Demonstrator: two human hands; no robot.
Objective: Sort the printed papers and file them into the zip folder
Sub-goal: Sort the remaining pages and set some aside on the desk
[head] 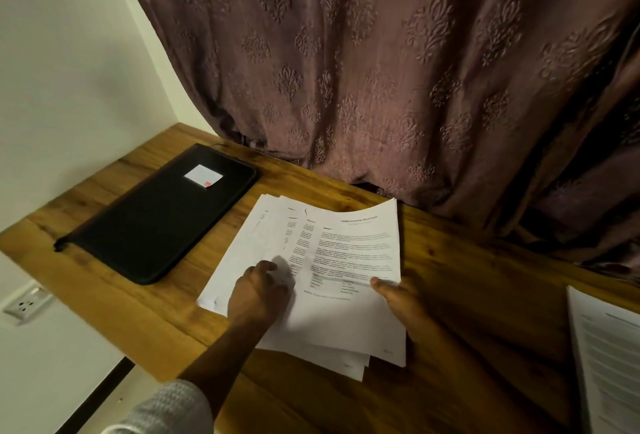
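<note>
A fanned stack of printed papers (346, 250) lies in the middle of the wooden table (467, 295). My left hand (258, 291) rests on the stack's left part, fingers curled onto the sheets and blurred. My right hand (401, 298) pinches the right edge of the top sheet, thumb on top, and that sheet's far corner curls upward. A black zip folder (162, 215) with a white label lies flat and closed on the table's left side, apart from the stack and both hands.
Another printed sheet (609, 357) lies at the table's right edge. A patterned brown curtain (381, 70) hangs along the far side. A white wall is on the left, with a socket (26, 304) below the tabletop.
</note>
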